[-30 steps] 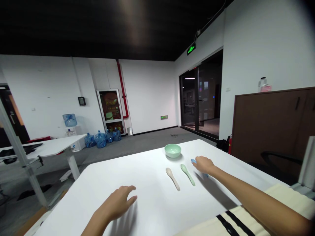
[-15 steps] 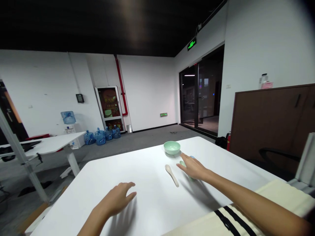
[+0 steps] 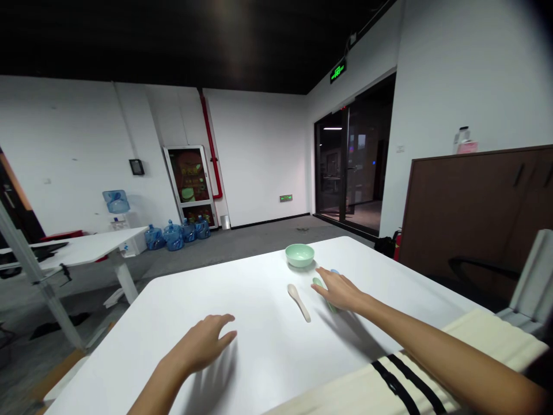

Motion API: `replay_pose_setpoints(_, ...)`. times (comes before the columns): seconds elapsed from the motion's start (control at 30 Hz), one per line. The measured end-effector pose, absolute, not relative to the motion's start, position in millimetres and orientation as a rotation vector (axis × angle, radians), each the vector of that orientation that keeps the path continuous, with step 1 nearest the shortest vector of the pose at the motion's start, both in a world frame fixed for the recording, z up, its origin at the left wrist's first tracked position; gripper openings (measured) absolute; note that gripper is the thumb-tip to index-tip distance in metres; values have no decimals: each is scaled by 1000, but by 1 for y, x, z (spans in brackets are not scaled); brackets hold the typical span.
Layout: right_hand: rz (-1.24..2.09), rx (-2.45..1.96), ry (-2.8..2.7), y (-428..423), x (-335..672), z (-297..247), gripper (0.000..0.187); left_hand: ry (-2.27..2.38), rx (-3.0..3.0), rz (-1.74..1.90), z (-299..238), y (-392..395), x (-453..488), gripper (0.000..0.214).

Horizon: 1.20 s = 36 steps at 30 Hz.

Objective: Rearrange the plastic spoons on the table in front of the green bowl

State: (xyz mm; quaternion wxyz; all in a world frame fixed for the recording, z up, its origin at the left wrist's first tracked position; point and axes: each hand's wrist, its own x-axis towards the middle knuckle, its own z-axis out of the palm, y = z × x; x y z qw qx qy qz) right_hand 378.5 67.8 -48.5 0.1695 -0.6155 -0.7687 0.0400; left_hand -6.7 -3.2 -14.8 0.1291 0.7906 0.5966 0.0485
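White desk [image 3: 259,369] under you, and your right hand [image 3: 339,291] is spread over a pale green spoon [image 3: 318,282]; can't tell if those fingers [image 3: 328,282] actually grip it. Some blue thing [image 3: 334,271] pokes out past them. Your left hand [image 3: 199,346] sits open, holding nothing, near a smooth beige spoon [image 3: 298,301], with a glossy green bowl [image 3: 299,255] just ahead.

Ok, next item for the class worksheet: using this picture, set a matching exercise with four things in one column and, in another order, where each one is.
Things:
1. Pale green round bowl
2. Beige spoon
3. Right hand
4. Blue water jugs

Places:
A. Standing on the grey floor by the far wall
B. Over a pale green spoon
C. Lying on the white table, left of the hand
D. Near the table's far edge

Pairs: 1-D, 2-C, 3-B, 4-A
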Motion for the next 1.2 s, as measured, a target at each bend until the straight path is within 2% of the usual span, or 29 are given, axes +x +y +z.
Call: replay_pose_setpoints(1.2, 242, -1813, -2254, 71, 388, -60, 54, 1738, 2264, 147, -19, 1, -12, 63)
